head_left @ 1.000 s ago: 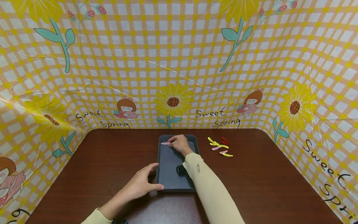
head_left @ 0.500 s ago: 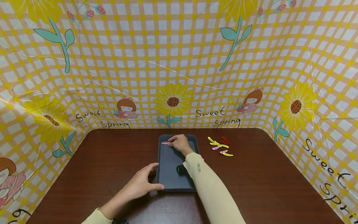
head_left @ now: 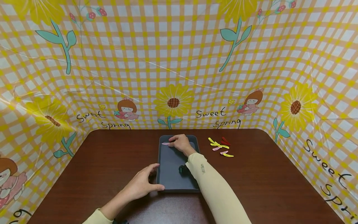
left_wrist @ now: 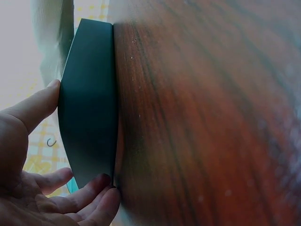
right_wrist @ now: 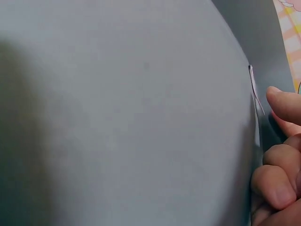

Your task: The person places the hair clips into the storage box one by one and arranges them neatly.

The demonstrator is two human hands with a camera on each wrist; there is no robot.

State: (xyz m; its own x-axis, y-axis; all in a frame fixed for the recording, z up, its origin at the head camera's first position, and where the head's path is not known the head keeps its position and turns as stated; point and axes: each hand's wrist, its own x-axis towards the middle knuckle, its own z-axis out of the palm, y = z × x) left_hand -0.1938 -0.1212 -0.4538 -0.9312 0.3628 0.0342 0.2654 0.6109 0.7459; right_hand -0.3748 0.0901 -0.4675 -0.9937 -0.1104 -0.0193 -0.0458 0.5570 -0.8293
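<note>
Pink clip (head_left: 165,143) lies in tray (head_left: 170,174), far L end, by my R hand (head_left: 181,144); can't tell if I'm gripping it. L hand (head_left: 141,184) grasps tray's near-L corner. My R sleeve (head_left: 216,186) blocks tray's R edge; yellow clips (head_left: 224,147) & red clips (head_left: 225,141) on worktop (head_left: 251,174).

From above and behind the hands, a head-worn camera looks forward and down — wide enough to frame the left hand (head_left: 139,184), the right hand (head_left: 181,145), the tray (head_left: 169,165) between them, the surface (head_left: 98,161) and the patterned cloth (head_left: 179,62) beyond. The left-wrist view, close and tipped sideways, faces the tray's outer side by the left hand. The right-wrist view — closer still — crosses the tray's floor toward the right hand's fingers. All three share the tray.
</note>
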